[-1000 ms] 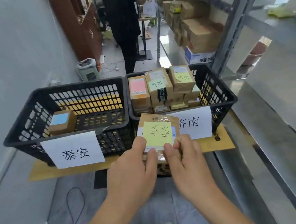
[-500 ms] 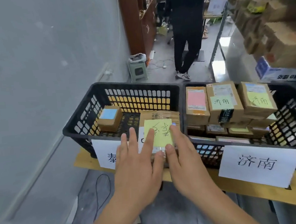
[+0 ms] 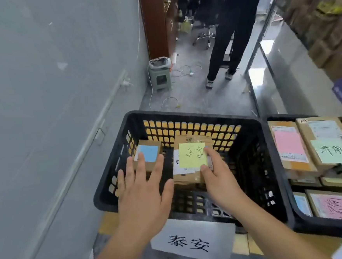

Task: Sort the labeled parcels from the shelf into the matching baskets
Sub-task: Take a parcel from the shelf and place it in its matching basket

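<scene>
Nearest, a white paper sign printed 泰安 hangs on the front wall of the left black basket, just below both wrists. Above it the left hand is spread flat, fingers apart and holding nothing, hovering over the basket's front-left part; its fingertips overlap the near edge of a small cardboard parcel with a blue note that sits in the basket's far-left corner, though whether they touch it cannot be told. Just right of that hand, the right hand grips the cardboard parcel with the yellow note: thumb on the near edge of the note, fingers wrapped along the parcel's right side. The parcel is inside the left basket, mid-floor, level, beside the blue-note parcel with a gap between. To the right of the grip, touching the left basket, the right black basket holds stacked parcels with pink, green and blue notes. Beyond, a green stool and a person in dark clothes stand on the floor.
</scene>
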{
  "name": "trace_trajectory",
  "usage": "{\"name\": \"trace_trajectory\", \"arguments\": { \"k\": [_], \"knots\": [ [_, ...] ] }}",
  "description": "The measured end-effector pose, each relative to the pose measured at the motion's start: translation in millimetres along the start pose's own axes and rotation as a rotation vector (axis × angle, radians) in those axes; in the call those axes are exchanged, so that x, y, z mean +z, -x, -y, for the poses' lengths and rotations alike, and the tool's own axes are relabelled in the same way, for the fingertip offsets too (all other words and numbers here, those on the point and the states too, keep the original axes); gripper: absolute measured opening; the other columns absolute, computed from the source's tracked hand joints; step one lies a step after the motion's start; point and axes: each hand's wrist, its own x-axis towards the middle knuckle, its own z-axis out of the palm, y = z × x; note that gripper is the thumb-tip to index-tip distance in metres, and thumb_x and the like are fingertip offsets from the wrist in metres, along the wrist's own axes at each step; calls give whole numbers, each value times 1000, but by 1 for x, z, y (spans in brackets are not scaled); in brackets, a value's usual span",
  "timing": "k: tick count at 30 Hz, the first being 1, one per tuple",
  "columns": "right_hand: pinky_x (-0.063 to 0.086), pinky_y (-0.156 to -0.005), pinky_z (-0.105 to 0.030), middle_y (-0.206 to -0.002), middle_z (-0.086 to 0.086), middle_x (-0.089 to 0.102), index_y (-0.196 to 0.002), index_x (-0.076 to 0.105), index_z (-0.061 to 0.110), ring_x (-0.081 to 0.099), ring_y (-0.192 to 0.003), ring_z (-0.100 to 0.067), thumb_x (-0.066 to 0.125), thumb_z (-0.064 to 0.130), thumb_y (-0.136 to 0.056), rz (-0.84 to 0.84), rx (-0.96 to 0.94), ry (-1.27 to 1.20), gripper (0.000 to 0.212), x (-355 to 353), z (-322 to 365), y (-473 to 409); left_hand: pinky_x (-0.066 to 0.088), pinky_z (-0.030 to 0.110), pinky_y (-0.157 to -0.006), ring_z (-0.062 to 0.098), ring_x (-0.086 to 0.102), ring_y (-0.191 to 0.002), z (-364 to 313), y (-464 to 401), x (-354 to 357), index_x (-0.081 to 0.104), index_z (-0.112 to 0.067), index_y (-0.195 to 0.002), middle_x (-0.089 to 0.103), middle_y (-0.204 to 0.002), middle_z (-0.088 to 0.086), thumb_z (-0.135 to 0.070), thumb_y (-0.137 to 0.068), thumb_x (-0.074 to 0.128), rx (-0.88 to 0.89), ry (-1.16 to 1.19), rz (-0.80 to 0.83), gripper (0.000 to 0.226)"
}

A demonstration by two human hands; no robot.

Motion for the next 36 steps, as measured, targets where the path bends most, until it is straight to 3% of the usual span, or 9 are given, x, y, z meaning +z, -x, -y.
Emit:
{"name": "trace_trajectory", "arguments": {
  "k": [3,6,9,12,16,20,23,29,36],
  "knots": [
    [44,-68,1,-157,0,32,-159,22,36,43,-119,-10,40,25,-110,69,116,-3,54,27,-7,-41,2,55,-124,28,-14,-154,31,-26,16,-2,-45,-157,0,-169,6,-67,-96,4,-26,-50,42,65],
    [37,-54,5,-159,-2,27,-160,20,35,44,-112,-10,39,24,-110,119,195,9,55,50,-21,-80,8,58,-123,30,-1,-155,51,-45,29,7,-43,-158,12,-168,6,-67,-97,4,-50,-71,95,66],
    [37,-81,3,-158,-3,24,-161,17,33,44,-111,-10,38,26,-110,137,225,39,55,69,-36,-111,9,58,-123,29,4,-155,59,-60,37,10,-42,-158,16,-167,6,-68,-97,9,-89,-87,137,66],
    [30,-102,-18,-156,-2,24,-162,14,33,43,-110,-9,38,30,-110,169,225,56,57,87,-51,-131,5,53,-124,26,2,-156,57,-61,40,10,-44,-159,13,-167,4,-69,-96,11,-137,-98,135,67],
    [23,-106,-20,-159,-1,20,-162,16,30,38,-130,-14,39,31,-109,185,224,57,57,111,-67,-146,10,52,-122,30,17,-153,56,-66,42,29,-39,-156,26,-164,7,-67,-97,18,-164,-123,162,67],
    [28,-104,-19,-160,0,24,-161,15,25,37,-128,-8,38,30,-109,192,210,112,57,122,-75,-148,15,58,-119,34,30,-148,58,-71,45,40,-35,-151,37,-159,10,-68,-96,14,-155,-168,159,70],
    [36,-113,-29,-160,-4,31,-160,18,22,39,-141,-20,40,31,-108,188,161,213,57,124,-81,-149,15,61,-119,35,31,-147,59,-72,46,45,-33,-149,39,-158,11,-69,-95,13,-154,-169,158,72],
    [45,-111,-43,-159,-4,32,-158,12,34,47,-136,-27,43,47,-105,259,153,342,63,108,-78,-150,15,65,-118,34,31,-147,58,-73,42,45,-35,-149,42,-156,10,-67,-96,16,-128,-153,230,68],
    [40,-115,-40,-161,1,38,-159,19,38,42,-143,-23,49,52,-101,304,183,502,66,59,-23,-109,18,68,-114,35,45,-140,63,-66,33,53,-34,-144,53,-147,11,-67,-96,16,158,-94,248,69]
  ]
}}
